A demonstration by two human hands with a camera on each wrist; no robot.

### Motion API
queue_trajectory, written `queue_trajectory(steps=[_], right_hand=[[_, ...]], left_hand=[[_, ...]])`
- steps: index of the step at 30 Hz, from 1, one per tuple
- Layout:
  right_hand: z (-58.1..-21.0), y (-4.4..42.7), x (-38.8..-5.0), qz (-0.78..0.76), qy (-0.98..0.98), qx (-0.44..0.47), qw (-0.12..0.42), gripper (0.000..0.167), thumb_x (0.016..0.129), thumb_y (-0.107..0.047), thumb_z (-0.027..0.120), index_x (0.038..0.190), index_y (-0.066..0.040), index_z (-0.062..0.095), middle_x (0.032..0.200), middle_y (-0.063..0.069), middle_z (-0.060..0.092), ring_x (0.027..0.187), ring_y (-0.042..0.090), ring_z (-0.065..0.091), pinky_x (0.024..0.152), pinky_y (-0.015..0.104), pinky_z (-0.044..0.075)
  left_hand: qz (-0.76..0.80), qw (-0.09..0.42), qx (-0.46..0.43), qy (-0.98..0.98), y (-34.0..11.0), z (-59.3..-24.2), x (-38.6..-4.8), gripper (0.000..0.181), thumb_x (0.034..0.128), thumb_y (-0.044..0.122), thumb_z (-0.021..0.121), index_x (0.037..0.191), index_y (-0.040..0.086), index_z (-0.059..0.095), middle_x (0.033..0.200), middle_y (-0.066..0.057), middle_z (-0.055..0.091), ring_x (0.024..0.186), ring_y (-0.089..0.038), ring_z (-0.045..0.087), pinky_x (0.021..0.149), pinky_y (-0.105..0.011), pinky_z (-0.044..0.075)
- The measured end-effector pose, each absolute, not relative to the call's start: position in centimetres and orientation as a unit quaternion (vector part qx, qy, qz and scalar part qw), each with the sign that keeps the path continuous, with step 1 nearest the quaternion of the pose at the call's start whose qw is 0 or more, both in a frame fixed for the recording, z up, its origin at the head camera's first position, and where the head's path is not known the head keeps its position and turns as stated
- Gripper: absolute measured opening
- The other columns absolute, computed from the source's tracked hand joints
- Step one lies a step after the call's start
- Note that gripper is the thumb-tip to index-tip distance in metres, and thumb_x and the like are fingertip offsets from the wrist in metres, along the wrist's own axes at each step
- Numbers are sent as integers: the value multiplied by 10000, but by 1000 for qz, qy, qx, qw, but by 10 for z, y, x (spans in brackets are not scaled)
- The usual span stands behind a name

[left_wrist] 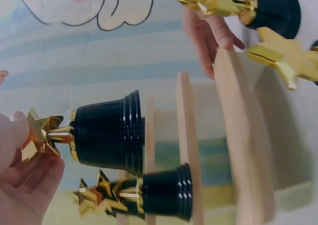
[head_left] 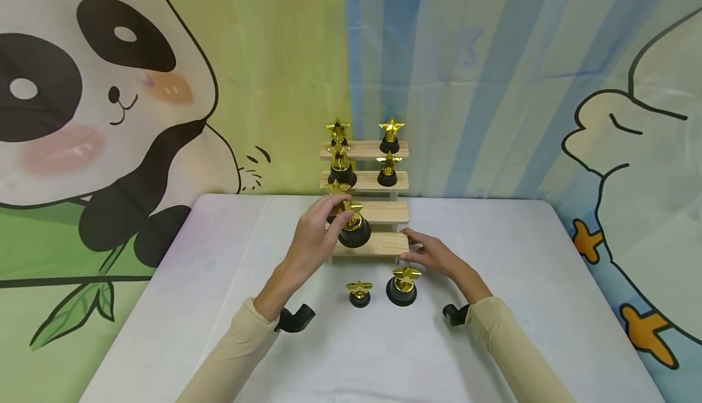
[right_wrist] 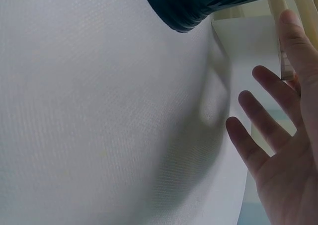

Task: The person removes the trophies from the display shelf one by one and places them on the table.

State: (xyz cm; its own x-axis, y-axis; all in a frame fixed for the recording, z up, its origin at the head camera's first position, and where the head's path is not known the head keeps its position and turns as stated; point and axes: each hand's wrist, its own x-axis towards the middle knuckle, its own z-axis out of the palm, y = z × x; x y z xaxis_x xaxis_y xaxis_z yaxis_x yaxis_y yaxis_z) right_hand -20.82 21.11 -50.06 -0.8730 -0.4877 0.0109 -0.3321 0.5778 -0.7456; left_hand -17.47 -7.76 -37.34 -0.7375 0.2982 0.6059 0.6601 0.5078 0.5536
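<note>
A tiered wooden display stand (head_left: pixel 384 212) stands at the table's back, with small star trophies in gold and black on its upper steps. My left hand (head_left: pixel 315 232) pinches the gold star of a larger trophy (head_left: pixel 354 235), whose black base is over the left part of the lowest step; I cannot tell whether it touches. Behind that hand, another trophy (left_wrist: pixel 166 195) is partly hidden. My right hand (head_left: pixel 433 253) holds the right end of the lowest step (left_wrist: pixel 243 135) between thumb and finger, its other fingers (right_wrist: pixel 256 113) spread.
On the white table (head_left: pixel 247 354), in front of the stand, are a small trophy (head_left: pixel 359 294) and a larger trophy (head_left: pixel 402 288). Black wrist mounts (head_left: pixel 296 319) stick out below both sleeves. A printed cloth backdrop (head_left: pixel 466 86) hangs close behind the stand.
</note>
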Motion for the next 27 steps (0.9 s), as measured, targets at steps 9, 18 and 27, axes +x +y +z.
queue_trajectory(steps=[9, 18, 27], right_hand=[[-500, 210, -209, -401, 882, -223, 105, 570, 923, -257, 667, 1416, -81, 441, 1323, 155, 592, 1222, 340, 564, 989, 490, 509], [-501, 211, -209, -402, 883, -216, 108, 601, 921, -289, 665, 1430, -76, 427, 1343, 158, 577, 1231, 343, 556, 998, 486, 504], [-502, 211, -209, -402, 881, -221, 112, 607, 920, -338, 657, 1426, -89, 432, 1347, 152, 577, 1238, 343, 556, 1004, 481, 501]], left_hand=[[-412, 224, -256, -845, -105, -385, -160, 298, 930, 155, 645, 1199, 31, 624, 1128, -74, 667, 1029, -192, 650, 893, -333, 555], [-409, 215, -240, -854, -122, -398, -148, 315, 908, 128, 672, 1212, 59, 626, 1119, -46, 673, 1006, -175, 644, 855, -340, 560], [-388, 196, -234, -870, -135, -419, -138, 322, 882, 127, 706, 1194, 78, 641, 1115, -14, 683, 980, -138, 632, 829, -342, 565]])
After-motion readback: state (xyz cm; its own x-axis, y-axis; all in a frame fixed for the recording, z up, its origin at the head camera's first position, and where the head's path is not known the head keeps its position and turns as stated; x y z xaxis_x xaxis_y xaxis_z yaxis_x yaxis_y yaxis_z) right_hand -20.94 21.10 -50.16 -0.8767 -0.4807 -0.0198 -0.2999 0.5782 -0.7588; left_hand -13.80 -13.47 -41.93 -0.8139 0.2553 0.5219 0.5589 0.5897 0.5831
